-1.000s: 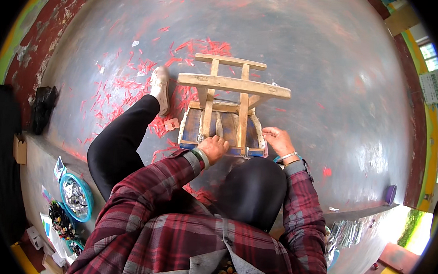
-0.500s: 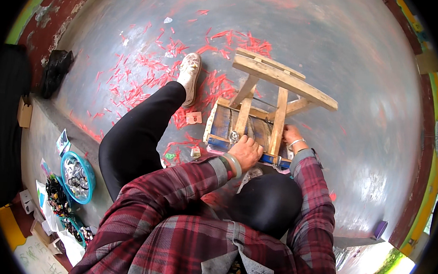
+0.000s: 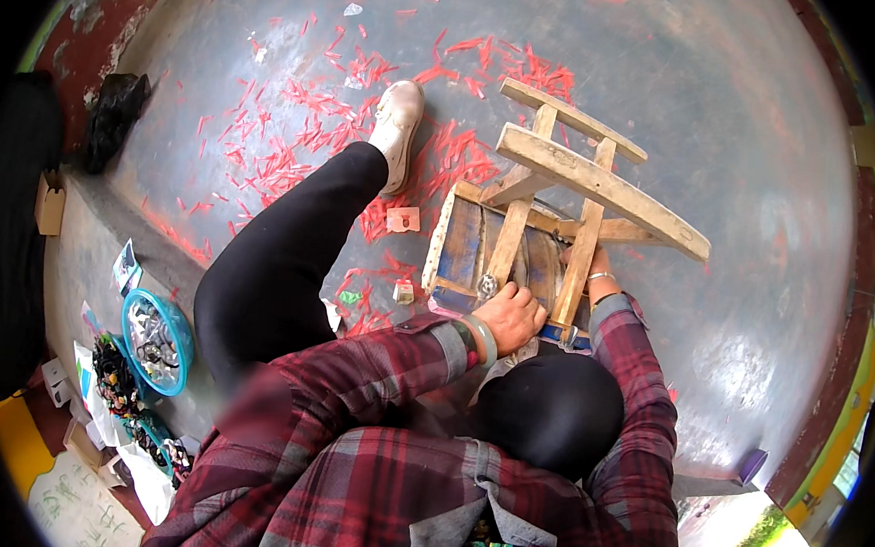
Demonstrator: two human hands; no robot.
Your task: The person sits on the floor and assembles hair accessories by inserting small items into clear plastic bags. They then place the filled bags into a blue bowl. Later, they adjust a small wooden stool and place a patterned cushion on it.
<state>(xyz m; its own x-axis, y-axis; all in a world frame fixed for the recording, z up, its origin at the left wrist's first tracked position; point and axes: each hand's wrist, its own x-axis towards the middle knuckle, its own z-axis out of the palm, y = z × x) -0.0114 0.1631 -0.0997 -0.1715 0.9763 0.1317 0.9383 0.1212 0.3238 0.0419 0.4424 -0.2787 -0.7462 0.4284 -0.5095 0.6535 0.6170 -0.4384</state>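
Note:
An overturned wooden stool (image 3: 516,240) lies tilted by my right knee, legs pointing up and away. Its worn underside shows blue paint, and two long bars join the leg ends. My left hand (image 3: 511,317) is closed over the near edge of the seat, beside one leg and a shiny metallic wrapping at that leg's base. Past the other leg, my right hand (image 3: 599,267) has its fingers curled round the leg. That leg hides part of the hand. A band circles each wrist.
Red scraps (image 3: 311,135) litter the grey floor round my left shoe (image 3: 399,121). A pink card (image 3: 403,219) and a small box (image 3: 403,290) lie left of the stool. A blue basket (image 3: 160,344) stands at left; a black bag (image 3: 116,123) sits farther off.
The stool has tilted, so its two bars look farther apart and more of its underside shows. My right hand has slid farther behind the leg. The whole view has shifted slightly.

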